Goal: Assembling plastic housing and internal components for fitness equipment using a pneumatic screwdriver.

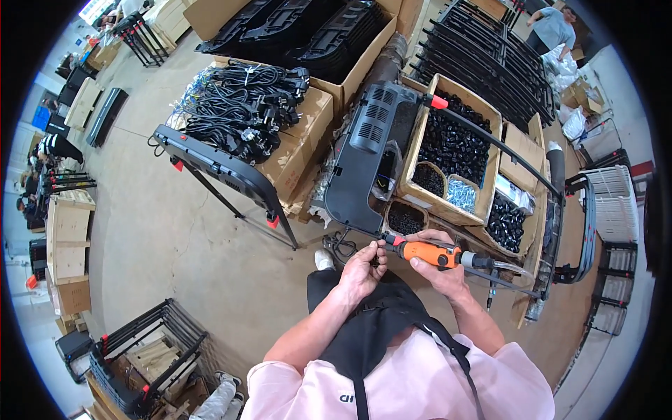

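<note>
We grip the orange driver (432, 253) in our right hand (439, 269), fingers wrapped around it. Our left hand (360, 271) pinches something small at its tip, likely a screw. Seating it squarely comes next, we judge, beside the black panel (364, 164).

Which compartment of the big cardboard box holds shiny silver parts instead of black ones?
The small compartment at the box's near edge, right of middle. Its contents are bright silver; every other section holds black pieces.

Head cam, wide fisheye, looking steeply down.
</note>
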{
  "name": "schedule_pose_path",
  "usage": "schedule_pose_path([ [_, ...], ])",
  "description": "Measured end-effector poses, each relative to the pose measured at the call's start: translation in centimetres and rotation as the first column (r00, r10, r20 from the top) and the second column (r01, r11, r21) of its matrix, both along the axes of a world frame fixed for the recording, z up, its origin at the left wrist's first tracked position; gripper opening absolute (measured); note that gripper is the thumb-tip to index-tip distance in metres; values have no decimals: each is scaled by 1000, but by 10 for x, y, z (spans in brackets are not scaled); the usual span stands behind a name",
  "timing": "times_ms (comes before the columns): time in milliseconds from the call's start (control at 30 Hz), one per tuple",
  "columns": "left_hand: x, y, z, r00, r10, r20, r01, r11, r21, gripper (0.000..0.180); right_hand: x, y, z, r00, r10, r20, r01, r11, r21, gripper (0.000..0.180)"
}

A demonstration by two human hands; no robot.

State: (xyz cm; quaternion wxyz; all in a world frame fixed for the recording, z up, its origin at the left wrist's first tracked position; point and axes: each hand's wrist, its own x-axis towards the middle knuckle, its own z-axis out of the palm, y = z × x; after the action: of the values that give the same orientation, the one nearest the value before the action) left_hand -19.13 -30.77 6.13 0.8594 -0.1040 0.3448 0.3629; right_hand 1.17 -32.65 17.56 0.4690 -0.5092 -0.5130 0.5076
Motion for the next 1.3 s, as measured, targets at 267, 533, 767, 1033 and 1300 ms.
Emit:
schedule_pose_path([
  [267,-4,6,6,991,-31,127,35,999,-23,28,-11,0,10,999,-37,-9,37,999,-7,50],
  [533,-20,1,28,945,-269,-187,290,953,92,28,-17,9,12,994,-80,76,80,997,11,50],
  [767,-48,62,14,705,-100,-702,567,674,473,29,-11,22,18,995,-73,72,74,997,-13,50],
  [1033,-29,115,35,-5,390,-921,998,-63,-32,33,-19,31,25,982,-20,188,26,999,-28,48],
  [1300,-30,117,30,18,370,-929,998,-66,-7,30,-28,35,22,967,42,250,-34,999,-36,46],
])
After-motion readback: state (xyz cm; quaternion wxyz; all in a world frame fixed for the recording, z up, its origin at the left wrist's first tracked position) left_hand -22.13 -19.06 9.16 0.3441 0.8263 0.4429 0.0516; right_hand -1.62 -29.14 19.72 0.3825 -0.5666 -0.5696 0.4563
